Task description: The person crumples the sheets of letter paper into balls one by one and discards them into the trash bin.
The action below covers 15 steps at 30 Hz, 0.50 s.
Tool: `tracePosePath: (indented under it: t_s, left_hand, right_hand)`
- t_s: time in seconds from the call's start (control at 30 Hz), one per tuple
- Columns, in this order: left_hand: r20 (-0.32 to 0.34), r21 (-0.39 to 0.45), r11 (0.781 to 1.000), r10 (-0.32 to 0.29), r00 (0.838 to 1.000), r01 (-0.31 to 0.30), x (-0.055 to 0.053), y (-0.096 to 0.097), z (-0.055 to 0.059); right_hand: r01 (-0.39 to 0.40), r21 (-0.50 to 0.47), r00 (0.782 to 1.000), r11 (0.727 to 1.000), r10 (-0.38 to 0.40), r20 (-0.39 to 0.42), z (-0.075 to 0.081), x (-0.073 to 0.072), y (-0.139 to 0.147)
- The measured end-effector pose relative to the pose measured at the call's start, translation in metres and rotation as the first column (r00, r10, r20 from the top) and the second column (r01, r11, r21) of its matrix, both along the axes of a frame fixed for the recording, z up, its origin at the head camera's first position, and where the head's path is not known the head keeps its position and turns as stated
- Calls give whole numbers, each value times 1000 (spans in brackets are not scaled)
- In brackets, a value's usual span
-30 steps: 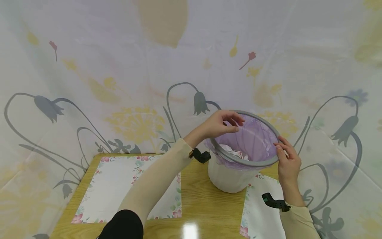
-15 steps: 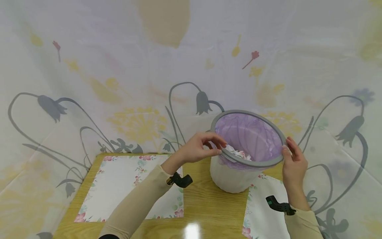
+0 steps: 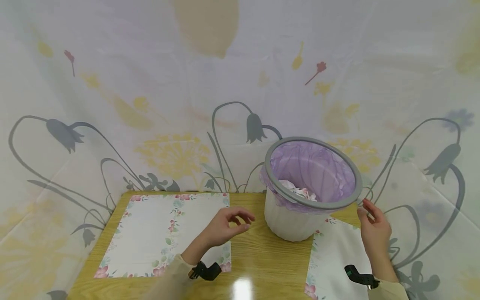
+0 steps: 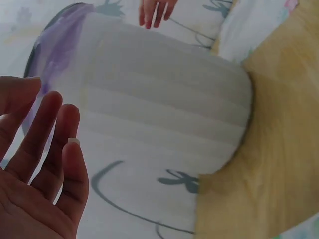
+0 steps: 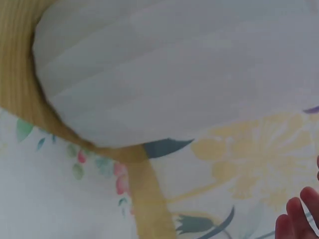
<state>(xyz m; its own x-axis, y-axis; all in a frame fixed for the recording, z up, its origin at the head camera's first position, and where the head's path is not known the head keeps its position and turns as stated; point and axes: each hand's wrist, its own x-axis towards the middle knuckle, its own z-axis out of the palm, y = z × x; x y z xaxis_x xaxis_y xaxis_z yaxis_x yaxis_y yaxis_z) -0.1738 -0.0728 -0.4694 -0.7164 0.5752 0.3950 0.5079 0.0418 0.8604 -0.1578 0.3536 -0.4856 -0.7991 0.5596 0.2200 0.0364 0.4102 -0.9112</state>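
Note:
A white trash can (image 3: 290,223) with a grey rim ring (image 3: 318,204) stands upright on the wooden table, right of centre in the head view. A purple trash bag (image 3: 313,166) lines it and folds out under the ring. Crumpled paper (image 3: 298,189) lies inside. My left hand (image 3: 221,227) hovers left of the can, fingers loosely bent around nothing; the left wrist view shows the can's ribbed side (image 4: 164,94) beyond those fingers. Just right of the rim is my right hand (image 3: 376,233), apart from the can, with relaxed fingers (image 5: 294,221) at the right wrist view's edge.
Floral-bordered white mats lie on the wooden table (image 3: 262,266): a left mat (image 3: 150,233) and a right mat (image 3: 333,258), the latter reaching close to the can's base. A flower-printed cloth (image 3: 187,83) hangs behind the table.
My left hand has come off the rim and moved down and left. My right hand has let go of the rim and drawn slightly down and right. The trash can stays in place.

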Motion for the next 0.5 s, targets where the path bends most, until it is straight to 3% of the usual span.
tracePosePath:
  t_s: [0.13,0.27,0.4,0.5]
  left_hand:
    - [125,18,999,28,992,-31,24,-10,-39]
    - [290,8,998,53,956,-57,45,-18,-69]
    - [385,-11,997,77,920,-79,59,-21,-91]
    - [400,-12,998,68,914,-69,65,-20,-101]
  right_hand:
    - [-87,163,987,983,62,151,-27,7,14]
    - [-256,324,951,911,176,255,-54,12,26]
    - [-424,409,886,808,277,372,-75,18,33]
    - [-528,385,818,757,333,469,-86,20,35]
